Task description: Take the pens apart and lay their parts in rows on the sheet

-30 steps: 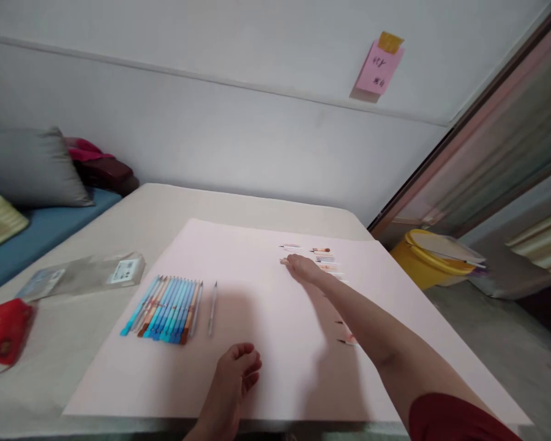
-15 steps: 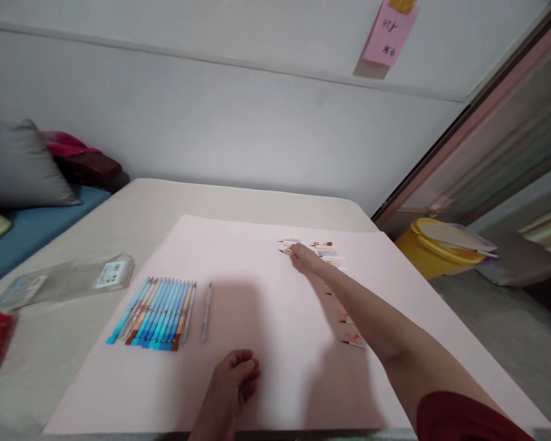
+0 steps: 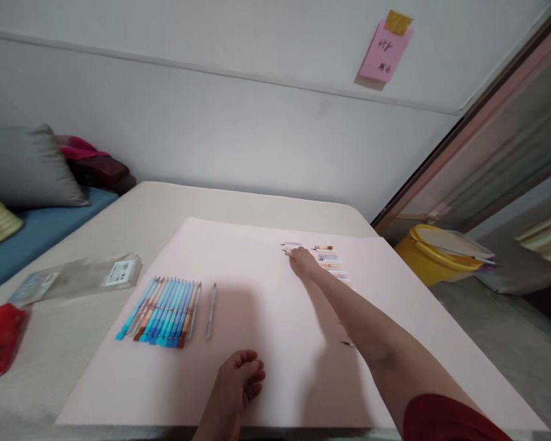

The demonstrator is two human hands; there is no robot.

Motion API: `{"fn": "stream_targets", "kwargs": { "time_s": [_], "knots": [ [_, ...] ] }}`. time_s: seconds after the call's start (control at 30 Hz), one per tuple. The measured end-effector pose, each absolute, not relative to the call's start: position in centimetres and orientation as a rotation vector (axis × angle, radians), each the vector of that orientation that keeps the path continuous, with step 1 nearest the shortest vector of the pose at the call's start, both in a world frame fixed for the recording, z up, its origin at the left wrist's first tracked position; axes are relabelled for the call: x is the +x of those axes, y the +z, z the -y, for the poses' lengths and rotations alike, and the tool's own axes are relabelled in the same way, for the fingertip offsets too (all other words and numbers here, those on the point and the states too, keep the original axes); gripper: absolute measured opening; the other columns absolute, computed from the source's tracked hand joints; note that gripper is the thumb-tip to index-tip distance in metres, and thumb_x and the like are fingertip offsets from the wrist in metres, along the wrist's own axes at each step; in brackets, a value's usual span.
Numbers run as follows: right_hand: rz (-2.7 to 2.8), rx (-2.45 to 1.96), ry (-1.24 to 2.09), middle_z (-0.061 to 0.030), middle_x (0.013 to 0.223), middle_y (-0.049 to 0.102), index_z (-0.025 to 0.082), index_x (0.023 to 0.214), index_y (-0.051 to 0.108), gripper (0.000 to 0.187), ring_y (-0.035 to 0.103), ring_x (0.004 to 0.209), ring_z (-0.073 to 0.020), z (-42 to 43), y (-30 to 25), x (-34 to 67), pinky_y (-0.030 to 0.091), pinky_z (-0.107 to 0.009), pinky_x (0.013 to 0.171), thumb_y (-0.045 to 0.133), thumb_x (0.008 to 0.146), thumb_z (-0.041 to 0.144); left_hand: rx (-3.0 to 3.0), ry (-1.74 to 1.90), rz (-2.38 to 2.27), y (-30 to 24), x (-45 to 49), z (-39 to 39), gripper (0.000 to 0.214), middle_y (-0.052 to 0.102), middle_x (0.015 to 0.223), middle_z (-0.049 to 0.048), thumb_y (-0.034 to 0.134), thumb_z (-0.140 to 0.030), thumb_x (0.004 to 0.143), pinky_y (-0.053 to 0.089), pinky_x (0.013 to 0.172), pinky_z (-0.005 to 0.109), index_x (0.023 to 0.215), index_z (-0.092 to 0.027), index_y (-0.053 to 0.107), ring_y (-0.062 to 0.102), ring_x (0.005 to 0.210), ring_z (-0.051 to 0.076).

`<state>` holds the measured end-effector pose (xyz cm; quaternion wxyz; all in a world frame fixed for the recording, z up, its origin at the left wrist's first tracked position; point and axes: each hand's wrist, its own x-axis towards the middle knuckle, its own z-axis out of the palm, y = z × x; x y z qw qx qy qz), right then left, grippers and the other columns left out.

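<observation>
My right hand (image 3: 303, 262) reaches far out over the pale pink sheet (image 3: 252, 257), fingers closed on a light-coloured pen (image 3: 287, 252) whose dark tip points left. Just beyond it lies a second pen (image 3: 291, 244). To the right, several pale pens (image 3: 330, 266) lie sideways in a column, partly covered by my forearm. My left hand (image 3: 239, 380) rests near the front edge, fingers curled in, with nothing visible in them. A row of blue, brown and grey pens (image 3: 168, 312) lies on the left, and one grey pen (image 3: 211, 311) sits apart beside it.
A clear plastic sleeve (image 3: 89, 278) and a red object (image 3: 2, 337) lie left of the sheet. A grey cushion (image 3: 32, 165) is at the far left. A yellow bucket (image 3: 422, 257) stands on the floor at right. A pink note (image 3: 386, 52) is taped to the wall.
The view has shifted slightly. My right hand stays at the same pen, its forearm now covering more of the nearer pens on the right. My left hand remains curled in place.
</observation>
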<state>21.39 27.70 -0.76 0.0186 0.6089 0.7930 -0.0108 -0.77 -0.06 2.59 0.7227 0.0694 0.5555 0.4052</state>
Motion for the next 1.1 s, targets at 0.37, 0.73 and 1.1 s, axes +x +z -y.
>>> {"fn": "stream_targets", "kwargs": {
  "time_s": [0.37,0.73,1.1],
  "knots": [
    [-2.529,1.911,0.029,-0.0135,0.107,0.053,0.015,0.107,0.056,0.027,0.049,0.095,-0.0202,-26.5,-1.2,21.6,0.035,-0.028,0.078,0.036,0.092,0.024,0.173,0.898,-1.223,3.2,-0.7,0.0,0.029,0.064,0.089,0.0103,0.066,-0.021,0.066,0.045,0.068,0.027,0.092,-0.014,0.055,0.061,0.073,0.015],
    [-2.467,1.972,0.051,-0.0139,0.104,0.054,0.016,0.101,0.059,0.028,0.05,0.095,-0.0234,-26.6,-0.4,21.3,0.036,-0.029,0.074,0.034,0.091,0.023,0.172,0.893,-1.22,3.1,-0.7,0.0,0.029,0.064,0.088,0.0092,0.067,-0.023,0.065,0.044,0.069,0.027,0.09,-0.015,0.055,0.061,0.073,0.015],
    [-2.433,1.969,0.034,-0.0146,0.109,0.053,0.018,0.109,0.057,0.028,0.049,0.098,-0.0243,-27.5,0.4,20.8,0.034,-0.031,0.078,0.039,0.089,0.023,0.168,0.896,-1.223,3.3,-0.8,0.0,0.03,0.064,0.088,0.0096,0.066,-0.022,0.065,0.043,0.068,0.027,0.092,-0.014,0.054,0.061,0.073,0.015]
  ]
}}
